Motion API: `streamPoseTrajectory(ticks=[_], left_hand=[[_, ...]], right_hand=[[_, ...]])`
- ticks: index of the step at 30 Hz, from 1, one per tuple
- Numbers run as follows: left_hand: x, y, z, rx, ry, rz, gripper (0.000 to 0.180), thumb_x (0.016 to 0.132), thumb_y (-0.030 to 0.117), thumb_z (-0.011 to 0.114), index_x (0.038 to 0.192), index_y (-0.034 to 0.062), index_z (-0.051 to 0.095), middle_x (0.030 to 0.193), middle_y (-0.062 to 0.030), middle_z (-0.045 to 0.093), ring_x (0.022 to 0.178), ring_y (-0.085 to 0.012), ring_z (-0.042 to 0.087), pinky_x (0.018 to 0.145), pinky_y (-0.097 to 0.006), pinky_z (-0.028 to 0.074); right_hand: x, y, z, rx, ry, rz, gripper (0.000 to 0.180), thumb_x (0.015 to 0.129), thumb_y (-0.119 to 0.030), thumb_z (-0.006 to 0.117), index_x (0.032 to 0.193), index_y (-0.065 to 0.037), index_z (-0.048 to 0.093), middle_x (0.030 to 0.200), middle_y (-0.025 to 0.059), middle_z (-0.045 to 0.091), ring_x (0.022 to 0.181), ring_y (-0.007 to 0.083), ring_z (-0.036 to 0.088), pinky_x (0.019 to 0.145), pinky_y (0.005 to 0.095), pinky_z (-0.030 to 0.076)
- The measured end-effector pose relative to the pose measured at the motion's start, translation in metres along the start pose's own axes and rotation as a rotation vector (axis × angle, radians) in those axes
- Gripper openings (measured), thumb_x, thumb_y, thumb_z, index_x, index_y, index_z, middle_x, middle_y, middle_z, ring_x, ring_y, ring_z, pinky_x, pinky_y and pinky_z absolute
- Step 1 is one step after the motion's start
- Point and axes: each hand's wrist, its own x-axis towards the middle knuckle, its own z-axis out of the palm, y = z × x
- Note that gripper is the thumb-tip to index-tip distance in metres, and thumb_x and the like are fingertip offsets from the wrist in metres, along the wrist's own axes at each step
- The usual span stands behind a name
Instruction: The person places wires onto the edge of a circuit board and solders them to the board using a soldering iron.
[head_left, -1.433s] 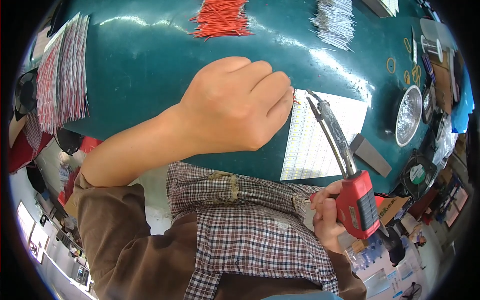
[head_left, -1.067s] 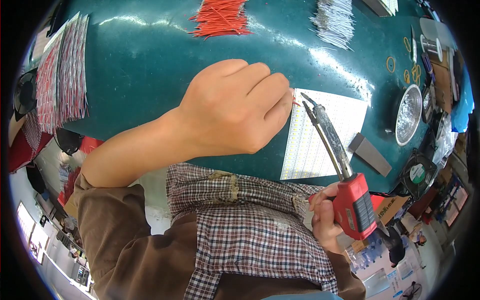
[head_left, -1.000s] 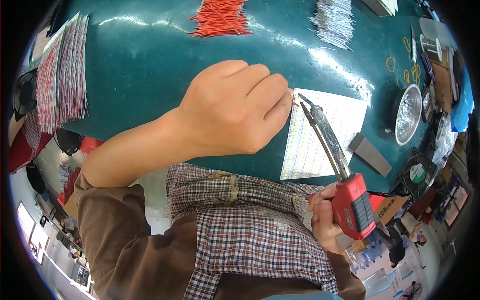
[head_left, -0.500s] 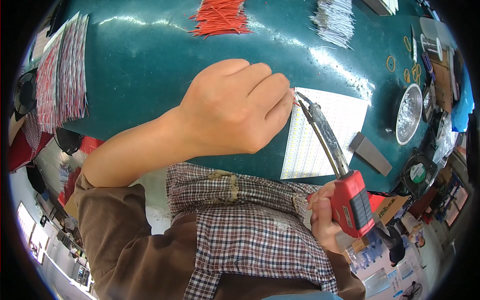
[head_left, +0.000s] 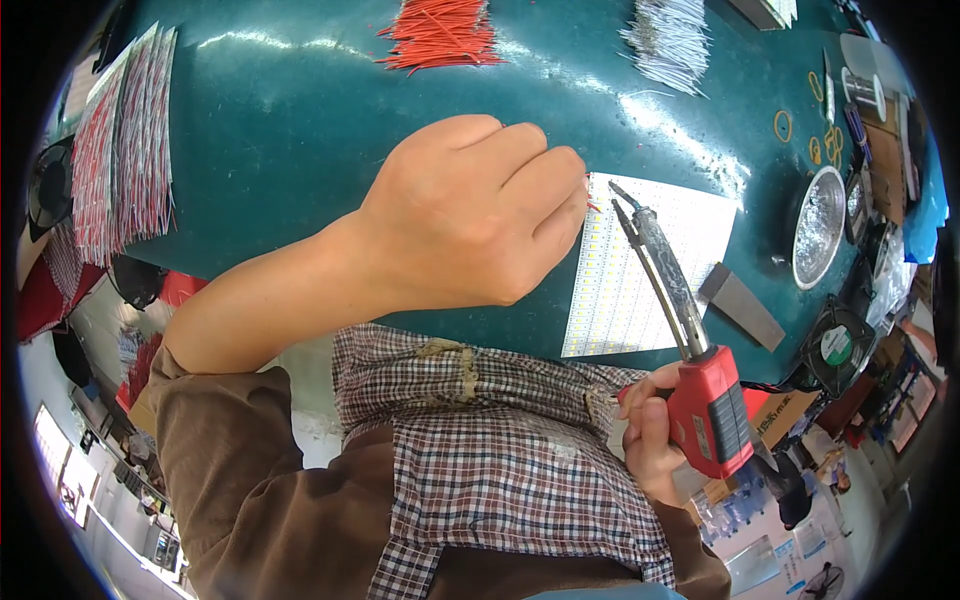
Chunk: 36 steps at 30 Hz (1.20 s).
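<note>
Head view shows the left hand [head_left: 470, 215] curled into a loose fist at the left edge of a white rectangular panel of LED strips [head_left: 640, 265] lying on the dark green worktable [head_left: 290, 140]. Its fingertips pinch a thin red wire end [head_left: 592, 205] against that edge. The right hand [head_left: 650, 440] is wrapped tight around the grip of a red pistol-shaped soldering gun [head_left: 700, 390]. The gun's long metal barrel runs up and leftward across the panel, and its tip sits just beside the wire end, right of the left fingertips; whether they touch cannot be told. Further right, a round metal dish [head_left: 820, 225] holds shiny silvery scraps. A heap of red wires [head_left: 440, 30] and a heap of white wires [head_left: 670, 35] lie along the far side.
</note>
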Motion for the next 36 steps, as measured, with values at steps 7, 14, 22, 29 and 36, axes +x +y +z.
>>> streamPoseTrajectory(ticks=[7, 14, 22, 29, 36], left_hand=[[-0.001, 0.002, 0.000, -0.016, 0.024, -0.010, 0.015, 0.067, 0.006, 0.076, 0.082, 0.0035, 0.073, 0.073, -0.0014, 0.058, 0.059, -0.0132, 0.053, 0.046, -0.026, 0.034], [-0.001, 0.003, 0.001, -0.024, 0.046, 0.001, 0.016, 0.066, 0.006, 0.076, 0.082, 0.0030, 0.073, 0.071, -0.0015, 0.057, 0.057, -0.0135, 0.052, 0.045, -0.026, 0.033], [-0.002, 0.003, -0.002, -0.040, 0.011, -0.002, 0.017, 0.065, 0.006, 0.076, 0.082, 0.0027, 0.073, 0.071, -0.0018, 0.058, 0.057, -0.0138, 0.053, 0.046, -0.027, 0.034], [0.001, 0.003, -0.001, -0.015, 0.004, 0.006, 0.019, 0.065, 0.006, 0.074, 0.083, 0.0025, 0.072, 0.072, -0.0018, 0.057, 0.058, -0.0138, 0.053, 0.046, -0.027, 0.035], [0.001, 0.004, -0.003, -0.022, -0.022, -0.008, 0.020, 0.063, 0.006, 0.073, 0.083, 0.0024, 0.072, 0.073, -0.0020, 0.057, 0.060, -0.0136, 0.053, 0.047, -0.026, 0.034]], right_hand=[[-0.006, 0.002, -0.003, -0.016, -0.009, 0.050, 0.028, 0.094, -0.021, 0.061, 0.104, 0.002, 0.050, 0.073, 0.0054, 0.050, 0.047, 0.0081, 0.042, 0.049, 0.0267, 0.043], [-0.010, 0.011, -0.016, -0.129, -0.140, 0.029, 0.024, 0.094, -0.020, 0.061, 0.100, 0.001, 0.050, 0.077, 0.0056, 0.049, 0.048, 0.0082, 0.042, 0.049, 0.0265, 0.042], [-0.006, 0.010, -0.008, -0.093, -0.094, -0.007, 0.022, 0.094, -0.019, 0.061, 0.094, 0.000, 0.050, 0.074, 0.0056, 0.048, 0.048, 0.0084, 0.042, 0.048, 0.0253, 0.041], [-0.009, 0.013, -0.009, -0.157, -0.078, 0.020, 0.022, 0.093, -0.019, 0.061, 0.090, 0.000, 0.051, 0.076, 0.0065, 0.049, 0.048, 0.0087, 0.043, 0.047, 0.0248, 0.040], [-0.005, 0.004, -0.004, -0.050, -0.031, 0.005, 0.026, 0.094, -0.024, 0.061, 0.099, 0.000, 0.049, 0.078, 0.0060, 0.049, 0.049, 0.0074, 0.041, 0.048, 0.0251, 0.042]])
